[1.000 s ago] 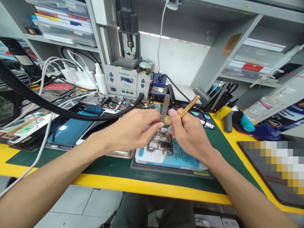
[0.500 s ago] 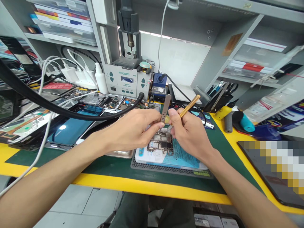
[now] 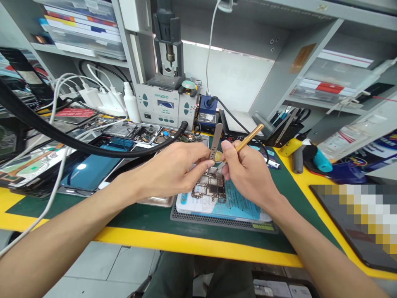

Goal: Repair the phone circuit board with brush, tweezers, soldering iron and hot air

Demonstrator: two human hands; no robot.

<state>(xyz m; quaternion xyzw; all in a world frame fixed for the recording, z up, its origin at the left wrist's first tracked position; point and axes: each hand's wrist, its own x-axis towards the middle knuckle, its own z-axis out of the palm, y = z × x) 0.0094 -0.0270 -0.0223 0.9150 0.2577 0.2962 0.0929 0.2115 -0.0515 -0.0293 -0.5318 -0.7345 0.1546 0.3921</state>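
My left hand is closed in a pinch on metal tweezers, whose slotted end points up. My right hand grips a gold-handled knife like a pen. Its thin, flat blade slants down to the left, near the top of a phone circuit board. The tweezers' lower end is by the same part of the board, though my fingers cover much of it. Under the board lies a white and blue flat pack on a grey perforated mat. A small round yellowish item shows between my hands.
A grey hot-air station stands behind my hands. Its thick black hose arcs across the left side. Phone parts and a blue screen lie at left. At right are a yellow bottle and a dark tablet.
My right hand and the knife have shifted very slightly to the right. My left hand and the tweezers hold almost the same place, and the board lies where it was.
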